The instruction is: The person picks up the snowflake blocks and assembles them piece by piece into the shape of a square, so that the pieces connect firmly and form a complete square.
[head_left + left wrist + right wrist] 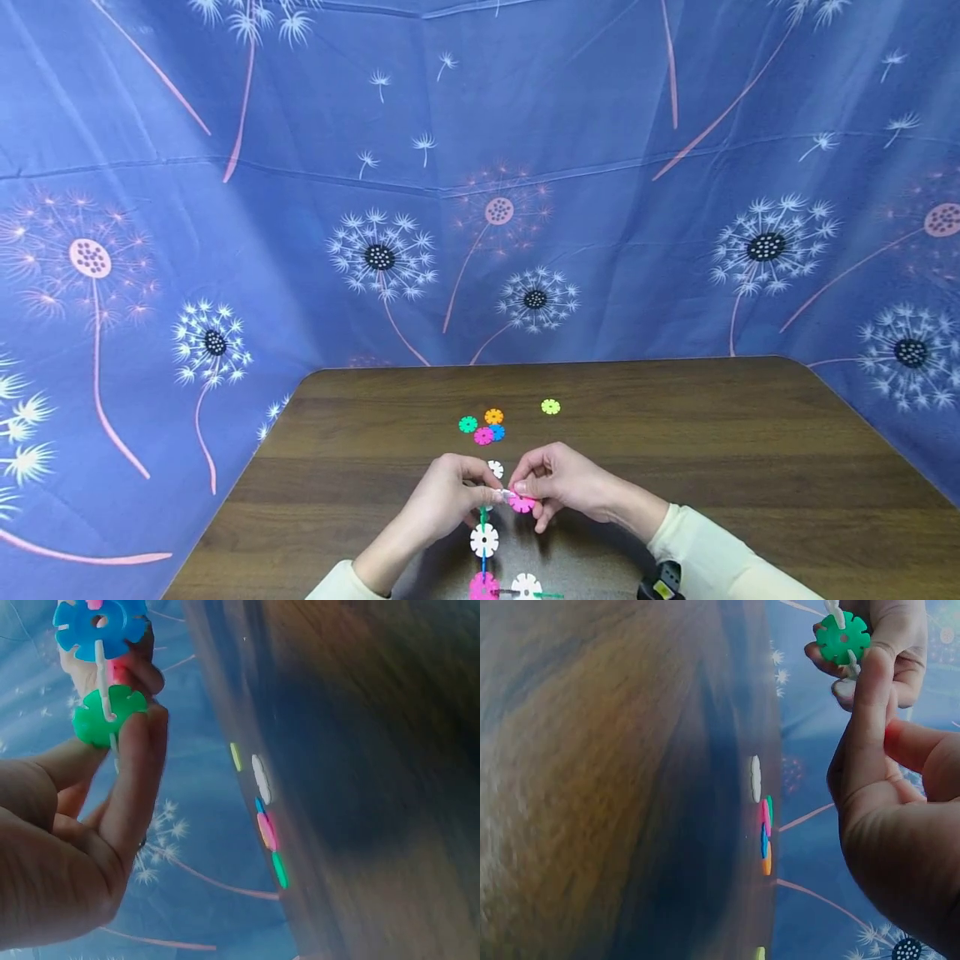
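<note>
My left hand (446, 500) pinches a white notched plastic disc (504, 496), seen nearly edge-on, at the top of a linked chain of such discs. A pink disc (522, 504) is pinched by my right hand (566, 485), its edge meeting the white one. Down the chain hang a green disc (105, 720) beside the left fingers, then a white disc (484, 541), a blue disc (97, 624) and a second pink disc (483, 585). Another white disc (527, 586) joins sideways at the bottom. Fingers partly hide the joint between the held discs.
Loose on the brown table (675, 433) lie a green disc (468, 424), an orange disc (493, 416), a pink disc (483, 436) overlapping a blue one, and a yellow disc (551, 407). A white disc (496, 469) lies just beyond the hands. Patterned blue cloth (600, 208) surrounds the table.
</note>
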### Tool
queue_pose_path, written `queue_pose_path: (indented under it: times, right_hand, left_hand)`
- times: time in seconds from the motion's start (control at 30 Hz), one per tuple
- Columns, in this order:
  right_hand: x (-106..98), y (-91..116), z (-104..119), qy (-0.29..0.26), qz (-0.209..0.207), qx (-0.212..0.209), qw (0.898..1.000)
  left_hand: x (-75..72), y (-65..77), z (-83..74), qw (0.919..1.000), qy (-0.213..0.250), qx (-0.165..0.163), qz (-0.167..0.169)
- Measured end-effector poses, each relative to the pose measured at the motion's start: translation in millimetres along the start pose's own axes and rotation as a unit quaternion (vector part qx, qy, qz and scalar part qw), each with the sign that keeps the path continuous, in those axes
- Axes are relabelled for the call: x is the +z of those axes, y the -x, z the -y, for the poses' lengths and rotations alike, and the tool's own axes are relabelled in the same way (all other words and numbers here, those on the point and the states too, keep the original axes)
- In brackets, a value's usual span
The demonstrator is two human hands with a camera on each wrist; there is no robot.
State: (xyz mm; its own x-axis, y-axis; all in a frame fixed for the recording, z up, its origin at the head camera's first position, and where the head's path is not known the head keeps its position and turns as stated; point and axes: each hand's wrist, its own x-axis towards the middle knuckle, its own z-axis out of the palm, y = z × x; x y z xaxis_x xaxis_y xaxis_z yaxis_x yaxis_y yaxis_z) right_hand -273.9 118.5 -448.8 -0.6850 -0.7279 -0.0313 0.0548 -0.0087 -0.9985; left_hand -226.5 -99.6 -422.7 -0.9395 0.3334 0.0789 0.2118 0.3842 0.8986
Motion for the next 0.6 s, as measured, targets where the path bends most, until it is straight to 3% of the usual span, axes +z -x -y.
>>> queue_pose_path:
  times: [0.2, 0.33, 0.5, 0.6]
  right_hand:
    - [3.8, -0.7, -2.3, -0.011, -0.007, -0.002, 1.000]
    - [4.1, -1.2, -4.2, -0.003, -0.014, 0.009, 1.000]
    - [-0.9, -6.9, 0.6, 0.051, -0.003, 0.029, 0.998]
    - [-7.6, -16.3, 4.8, 0.108, -0.023, 0.039, 0.993]
  left_hand:
    - [3.3, 1.3, -1.6, 0.9993, -0.031, -0.005, -0.019]
    - [4.4, 1.8, 1.0, 0.9995, -0.018, -0.018, -0.016]
    - [2.2, 1.0, 3.8, 0.9996, 0.000, -0.030, 0.004]
    - [-1.8, 0.2, 4.7, 0.9994, -0.001, -0.034, 0.002]
